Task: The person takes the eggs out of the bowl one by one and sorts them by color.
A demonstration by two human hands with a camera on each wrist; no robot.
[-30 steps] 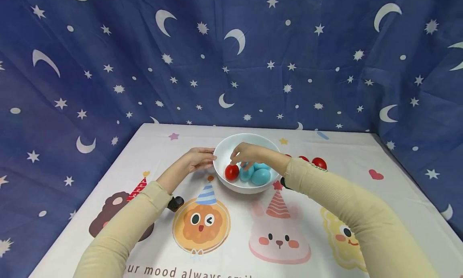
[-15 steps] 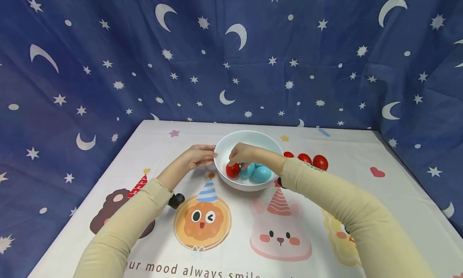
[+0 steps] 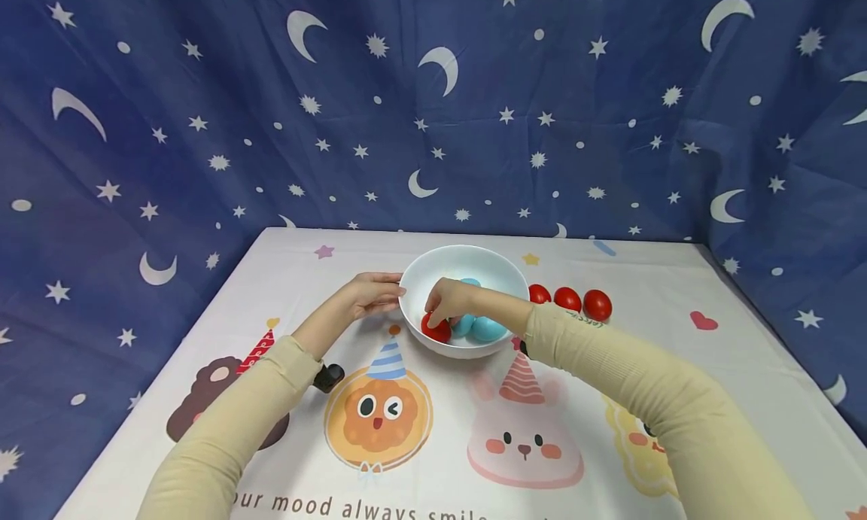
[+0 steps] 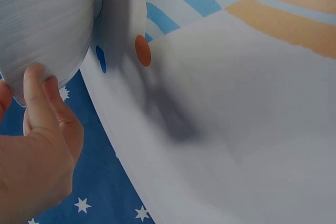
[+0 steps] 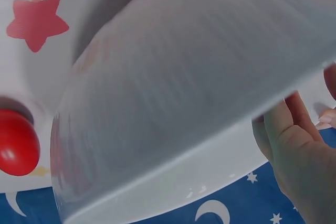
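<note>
A white bowl (image 3: 501, 268) stands on the table with several blue eggs (image 3: 489, 329) and a red egg (image 3: 436, 329) inside. My right hand (image 3: 452, 300) reaches into it and grips the red egg at the left side, fingers pointing down. In the right wrist view the bowl wall (image 5: 173, 87) hides my right fingertips and what they grip. My left hand (image 3: 374, 293) holds the bowl's left rim. The left wrist view shows the fingers of my left hand (image 4: 39, 150) against the bowl's outside, the thumb at the rim.
To the bowl's right, three more red eggs (image 3: 567, 299) lie in a row, partly behind my right sleeve (image 3: 609, 354). A printed white tablecloth (image 3: 406, 497) covers the table. A dark blue curtain (image 3: 379, 129) with stars and moons hangs behind.
My right hand has lowered into the bowl and its fingers have come round the red egg. The left hand stays at the rim. The row of red eggs shows more fully beside the sleeve.
</note>
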